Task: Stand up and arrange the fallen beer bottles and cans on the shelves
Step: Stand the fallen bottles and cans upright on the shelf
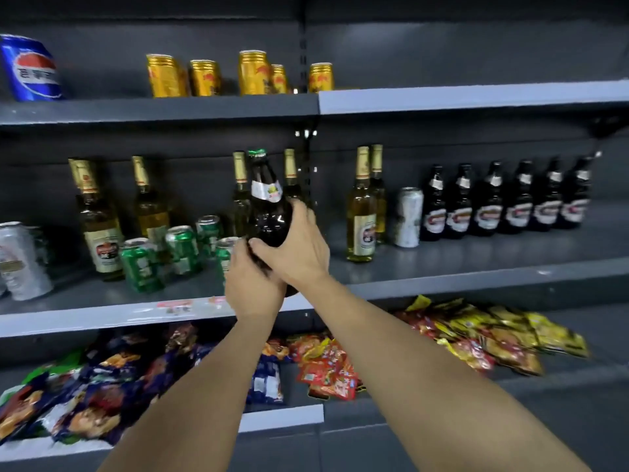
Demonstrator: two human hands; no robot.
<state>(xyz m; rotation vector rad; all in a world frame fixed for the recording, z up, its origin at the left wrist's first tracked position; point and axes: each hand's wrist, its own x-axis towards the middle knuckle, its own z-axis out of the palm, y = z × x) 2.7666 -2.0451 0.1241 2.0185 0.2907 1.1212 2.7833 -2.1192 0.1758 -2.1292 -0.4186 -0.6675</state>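
I hold a dark beer bottle with a green cap and a white neck label upright in front of the middle shelf. My right hand wraps around its lower body. My left hand grips its base from below. Behind it stand clear gold-capped beer bottles. Several green cans stand to the left. A row of dark bottles lines the shelf's right side, with a white can and a yellow-beer bottle beside it.
The top shelf carries several gold cans and a blue Pepsi can. Silver cans stand at the far left. Snack packets fill the lower shelf.
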